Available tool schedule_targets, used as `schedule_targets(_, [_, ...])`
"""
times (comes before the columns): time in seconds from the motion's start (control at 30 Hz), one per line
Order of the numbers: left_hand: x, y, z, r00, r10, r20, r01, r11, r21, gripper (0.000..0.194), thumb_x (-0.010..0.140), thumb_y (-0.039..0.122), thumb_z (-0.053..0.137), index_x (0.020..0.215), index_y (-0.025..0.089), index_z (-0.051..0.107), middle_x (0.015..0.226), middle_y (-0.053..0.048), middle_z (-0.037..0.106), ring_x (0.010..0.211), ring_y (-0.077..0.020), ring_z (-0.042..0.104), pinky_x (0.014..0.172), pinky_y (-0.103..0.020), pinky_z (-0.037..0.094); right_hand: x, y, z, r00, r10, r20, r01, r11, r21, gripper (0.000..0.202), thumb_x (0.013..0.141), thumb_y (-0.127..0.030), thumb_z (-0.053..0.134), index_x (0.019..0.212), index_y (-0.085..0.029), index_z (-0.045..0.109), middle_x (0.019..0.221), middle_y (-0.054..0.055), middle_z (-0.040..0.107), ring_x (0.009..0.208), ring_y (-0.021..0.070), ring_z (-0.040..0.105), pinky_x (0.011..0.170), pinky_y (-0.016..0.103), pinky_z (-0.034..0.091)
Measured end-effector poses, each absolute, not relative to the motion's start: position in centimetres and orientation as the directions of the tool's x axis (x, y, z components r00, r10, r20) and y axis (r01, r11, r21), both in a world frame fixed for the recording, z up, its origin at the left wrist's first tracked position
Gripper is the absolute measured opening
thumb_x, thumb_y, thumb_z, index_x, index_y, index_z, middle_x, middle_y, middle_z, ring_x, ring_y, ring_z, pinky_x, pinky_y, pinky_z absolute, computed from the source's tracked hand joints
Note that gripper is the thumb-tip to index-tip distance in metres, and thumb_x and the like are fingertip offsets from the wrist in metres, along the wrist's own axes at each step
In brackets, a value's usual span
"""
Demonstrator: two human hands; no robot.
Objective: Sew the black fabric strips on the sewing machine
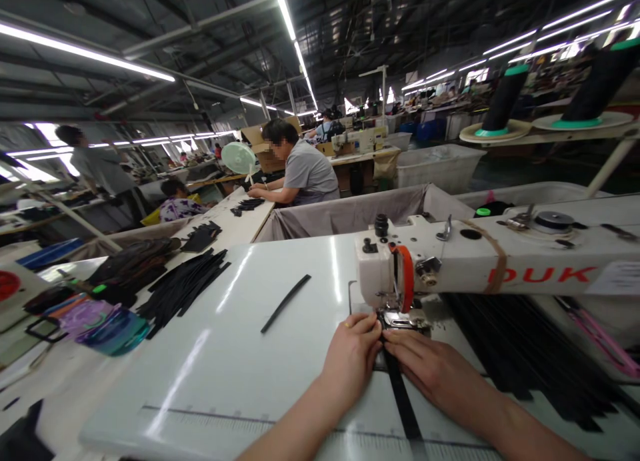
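Note:
A long black fabric strip runs from the table's front edge up to the foot of the white sewing machine. My left hand pinches the strip's left side close to the needle area, fingertips pressed together. On the opposite edge, my right hand lies with its fingers closed along the strip, just in front of the metal plate. The fingers hide the strip's far end. A short black strip rests alone on the tabletop left of my hands.
Several long black strips lie beneath the machine arm at right, near a pink-handled tool. More strips are piled at left beside a blue-purple jug. A fabric-lined bin stands behind; a co-worker sits beyond.

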State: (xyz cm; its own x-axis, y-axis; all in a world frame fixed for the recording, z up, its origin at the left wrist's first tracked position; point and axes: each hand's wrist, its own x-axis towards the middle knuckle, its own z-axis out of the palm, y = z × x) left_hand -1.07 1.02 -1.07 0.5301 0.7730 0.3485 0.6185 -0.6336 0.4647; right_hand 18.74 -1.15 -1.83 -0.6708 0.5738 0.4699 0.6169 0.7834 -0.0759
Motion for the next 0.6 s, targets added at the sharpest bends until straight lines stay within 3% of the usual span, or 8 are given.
schedule_targets(0.4, [-1.0, 1.0, -1.0, 0.524, 0.794, 0.309, 0.629, -0.605, 0.488, 0.019, 0.09, 0.013, 0.057, 0.107, 0.016, 0.065, 0.127, -0.01, 0.063, 0.115, -0.0249, 0.055, 0.102, -0.042, 0.047, 19.5, -1.4, -0.2, -0.709, 0.58, 0.4, 0.503, 0.814, -0.289, 0.027, 0.084, -0.007, 0.047, 0.094, -0.021, 0.068, 0.088, 0.004, 0.066, 0.084, 0.0187, 0.06, 0.074, 0.031, 0.049])
schedule_targets(0.6, [-0.9, 1.0, -0.9, 0.516, 0.807, 0.286, 0.644, -0.586, 0.491, 0.023, 0.087, 0.012, 0.062, 0.109, 0.016, 0.065, 0.126, -0.009, 0.063, 0.116, -0.0256, 0.055, 0.102, -0.042, 0.047, 19.6, -1.1, -0.4, -0.698, 0.589, 0.408, 0.484, 0.808, -0.337, 0.03, 0.083, -0.007, 0.047, 0.099, -0.022, 0.069, 0.089, 0.003, 0.066, 0.088, 0.0189, 0.059, 0.088, 0.035, 0.046])
